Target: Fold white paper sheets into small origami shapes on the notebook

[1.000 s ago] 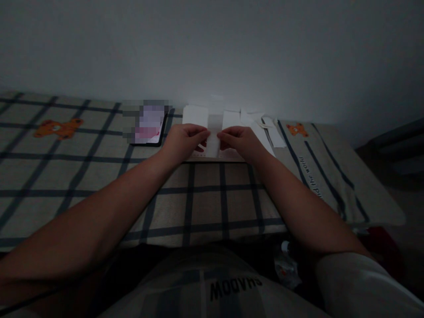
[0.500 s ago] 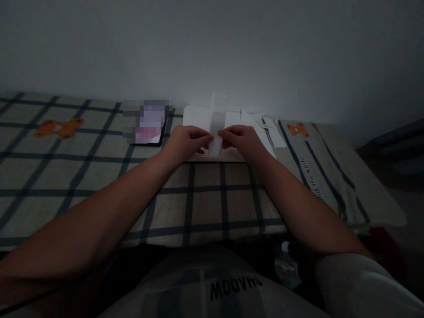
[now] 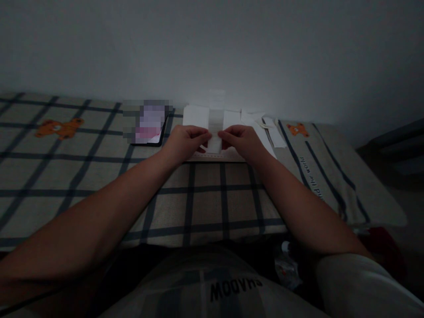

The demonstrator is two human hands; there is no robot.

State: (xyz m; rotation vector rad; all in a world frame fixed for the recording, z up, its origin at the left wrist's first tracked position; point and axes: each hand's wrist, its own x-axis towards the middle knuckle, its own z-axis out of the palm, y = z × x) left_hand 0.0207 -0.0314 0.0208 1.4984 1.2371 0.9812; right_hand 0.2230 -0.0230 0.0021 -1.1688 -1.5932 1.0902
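A narrow white paper strip [image 3: 216, 118] stands upright between my hands, its blurred top rising against the wall. My left hand [image 3: 187, 140] pinches its left edge between thumb and forefinger. On the opposite edge, my right hand [image 3: 241, 138] pinches it the same way. Under both hands lie white paper sheets [image 3: 196, 115], with a dashed line along the near edge of the lower one. My fingers cover part of the strip and of the sheets.
A phone [image 3: 150, 123] with a blurred screen lies left of the sheets. White paper scraps [image 3: 275, 133] lie to the right. All rest on a checked cloth [image 3: 205, 207] against a pale wall [image 3: 212, 48]. A clear bottle [image 3: 287, 267] stands below the cloth's front edge.
The paper strip has shifted slightly up and to the left, and its lower end has lifted away from the dashed line. My hands keep their pinch and have barely moved.
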